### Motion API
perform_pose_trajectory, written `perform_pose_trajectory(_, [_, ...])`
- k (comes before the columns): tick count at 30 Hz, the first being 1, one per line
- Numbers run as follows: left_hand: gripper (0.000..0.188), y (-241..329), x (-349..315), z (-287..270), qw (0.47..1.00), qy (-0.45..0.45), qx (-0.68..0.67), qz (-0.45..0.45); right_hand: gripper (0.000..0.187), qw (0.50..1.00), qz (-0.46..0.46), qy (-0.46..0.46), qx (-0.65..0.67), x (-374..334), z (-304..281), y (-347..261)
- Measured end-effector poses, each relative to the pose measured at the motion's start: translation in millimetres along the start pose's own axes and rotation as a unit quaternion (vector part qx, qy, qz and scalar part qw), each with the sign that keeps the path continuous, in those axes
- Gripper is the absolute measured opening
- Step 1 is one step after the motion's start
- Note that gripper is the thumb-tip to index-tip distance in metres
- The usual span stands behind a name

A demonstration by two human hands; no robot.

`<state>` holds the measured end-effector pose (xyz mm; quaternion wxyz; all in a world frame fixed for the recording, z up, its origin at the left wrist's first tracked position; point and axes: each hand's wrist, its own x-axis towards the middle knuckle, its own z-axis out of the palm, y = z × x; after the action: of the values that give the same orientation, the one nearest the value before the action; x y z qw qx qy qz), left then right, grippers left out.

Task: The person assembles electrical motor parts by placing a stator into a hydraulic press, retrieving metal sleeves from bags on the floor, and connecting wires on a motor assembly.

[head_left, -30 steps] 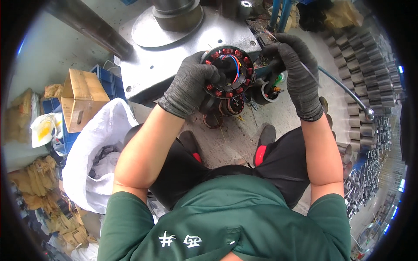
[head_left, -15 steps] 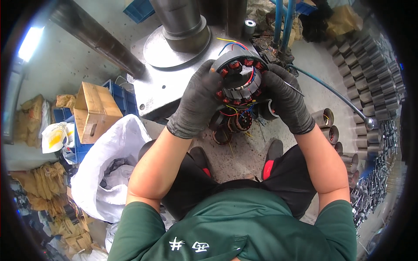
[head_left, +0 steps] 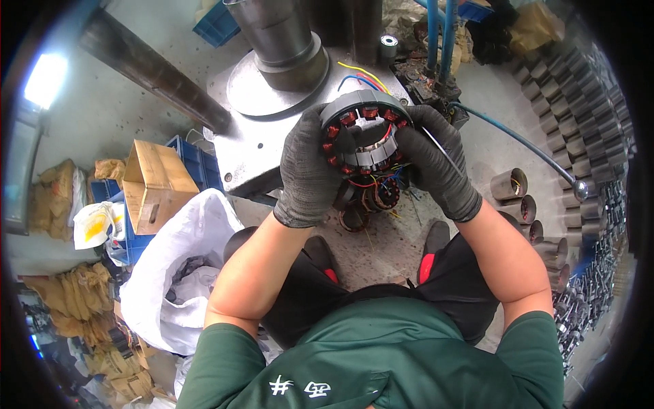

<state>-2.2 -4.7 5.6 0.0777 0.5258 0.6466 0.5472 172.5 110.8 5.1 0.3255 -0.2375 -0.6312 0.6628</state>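
Over the front edge of a metal machine plate, I hold up a motor stator, a grey ring with red-copper coils around its inside. My left hand, in a dark grey glove, grips its left side, the thumb reaching into the bore. The gloved right hand closes on the right side. A thin metal rod lies along that hand; how it is held is hidden. Yellow, red and blue wires stick out behind the ring. Below the hands, more wound stators sit near the floor, partly covered.
A heavy steel cylinder stands on a round base on the plate. A white sack, a cardboard box and blue crates are at left. Metal housings stand at right, before stacked cylinders. A blue hose crosses there.
The stator has come slightly lower and nearer to me, with both hands still on it. The view has shifted a little.
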Motion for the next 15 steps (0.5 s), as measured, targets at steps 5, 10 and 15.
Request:
perform_pose_trajectory(5, [0.034,8.2,-1.4,-0.3,0.989,-0.020,-0.131,-0.068,0.040,0.974,-0.065,0.042,-0.212,-1.5,9.0,-7.7])
perform_pose_trajectory(10, [0.062,5.5,-2.7,9.2,0.763,-0.079,-0.603,-0.218,0.035,0.959,-0.128,0.073,-0.243,9.1,-4.7,5.1])
perform_pose_trajectory(15, [0.078,-0.1,-6.1,28.5,0.749,-0.058,-0.615,-0.241,0.037,0.978,-0.100,0.053,-0.174,10.8,-15.8,14.9])
